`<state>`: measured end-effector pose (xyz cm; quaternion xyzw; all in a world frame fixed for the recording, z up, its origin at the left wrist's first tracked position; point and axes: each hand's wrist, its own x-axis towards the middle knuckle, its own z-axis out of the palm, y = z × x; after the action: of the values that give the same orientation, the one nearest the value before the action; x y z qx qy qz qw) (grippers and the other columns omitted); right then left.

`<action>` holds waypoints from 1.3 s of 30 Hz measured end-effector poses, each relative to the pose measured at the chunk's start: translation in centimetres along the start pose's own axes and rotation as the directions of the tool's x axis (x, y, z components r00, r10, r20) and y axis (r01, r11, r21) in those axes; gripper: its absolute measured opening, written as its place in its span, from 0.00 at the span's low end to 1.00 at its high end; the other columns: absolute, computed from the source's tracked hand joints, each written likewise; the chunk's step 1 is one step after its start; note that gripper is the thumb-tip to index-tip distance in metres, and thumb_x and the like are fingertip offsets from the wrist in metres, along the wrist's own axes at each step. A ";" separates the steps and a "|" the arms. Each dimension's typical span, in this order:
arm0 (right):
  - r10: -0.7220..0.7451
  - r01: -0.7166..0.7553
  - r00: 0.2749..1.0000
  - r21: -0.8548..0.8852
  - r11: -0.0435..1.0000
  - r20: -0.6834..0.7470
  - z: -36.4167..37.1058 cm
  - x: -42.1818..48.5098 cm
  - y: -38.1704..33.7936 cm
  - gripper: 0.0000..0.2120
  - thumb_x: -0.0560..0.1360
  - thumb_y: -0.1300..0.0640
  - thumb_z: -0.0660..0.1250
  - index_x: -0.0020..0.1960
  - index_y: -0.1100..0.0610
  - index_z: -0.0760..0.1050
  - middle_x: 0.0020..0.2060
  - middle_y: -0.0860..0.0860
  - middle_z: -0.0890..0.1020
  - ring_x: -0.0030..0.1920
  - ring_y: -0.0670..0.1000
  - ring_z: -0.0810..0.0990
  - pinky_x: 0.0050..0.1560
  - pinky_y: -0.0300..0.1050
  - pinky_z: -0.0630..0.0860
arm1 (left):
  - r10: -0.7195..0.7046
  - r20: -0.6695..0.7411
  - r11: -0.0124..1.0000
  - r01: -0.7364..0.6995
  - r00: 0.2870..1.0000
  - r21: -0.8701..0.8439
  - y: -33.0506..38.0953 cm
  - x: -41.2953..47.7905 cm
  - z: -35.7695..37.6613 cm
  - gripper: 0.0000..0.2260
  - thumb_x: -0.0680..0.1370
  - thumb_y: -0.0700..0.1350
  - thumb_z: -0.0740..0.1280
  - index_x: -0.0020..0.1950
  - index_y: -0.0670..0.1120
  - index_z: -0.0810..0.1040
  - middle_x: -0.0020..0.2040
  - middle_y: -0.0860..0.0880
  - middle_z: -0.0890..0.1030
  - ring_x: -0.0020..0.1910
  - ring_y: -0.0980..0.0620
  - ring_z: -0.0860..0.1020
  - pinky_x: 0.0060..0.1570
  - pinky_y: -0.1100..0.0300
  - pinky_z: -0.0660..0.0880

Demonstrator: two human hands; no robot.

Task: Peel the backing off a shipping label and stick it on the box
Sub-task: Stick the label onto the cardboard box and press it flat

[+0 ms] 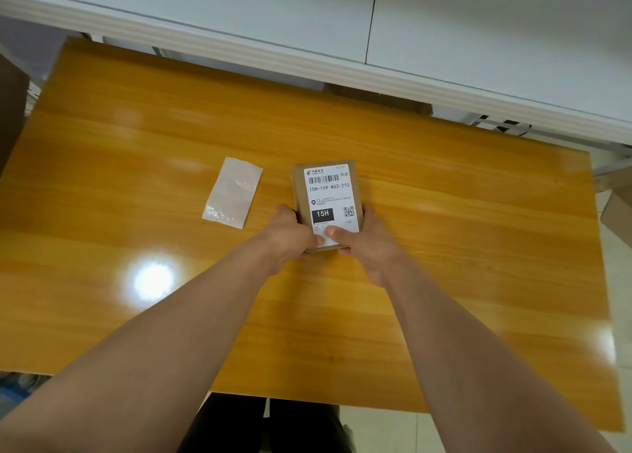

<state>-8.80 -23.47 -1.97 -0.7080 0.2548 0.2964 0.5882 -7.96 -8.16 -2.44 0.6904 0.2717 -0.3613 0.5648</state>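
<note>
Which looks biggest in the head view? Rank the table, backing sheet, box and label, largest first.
1. table
2. box and backing sheet: too alike to rank, and both hands hide the box's near end
3. label, sitting within the box top

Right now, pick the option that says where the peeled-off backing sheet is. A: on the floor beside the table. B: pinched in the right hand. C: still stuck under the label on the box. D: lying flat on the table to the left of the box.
D: the translucent backing sheet lies flat on the table, left of the box and apart from it, while the left hand and right hand press the label onto the box.
</note>
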 end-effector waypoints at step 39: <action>-0.014 -0.089 0.951 -0.318 0.944 -0.308 2.2 1.5 -1.8 0.42 0.73 0.42 0.69 0.79 0.48 0.52 0.69 0.58 0.68 0.70 0.60 0.66 0.69 0.60 0.68 | 0.108 -0.054 0.994 -0.109 0.993 -0.009 4.7 1.3 -1.4 0.41 0.72 0.41 0.76 0.76 0.54 0.54 0.54 0.52 0.78 0.54 0.46 0.80 0.40 0.47 0.83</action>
<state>-6.71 -21.04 -2.08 -0.8282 0.3034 0.2328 0.4098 -3.17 -7.81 -0.59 0.7102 0.2508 -0.3100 0.5802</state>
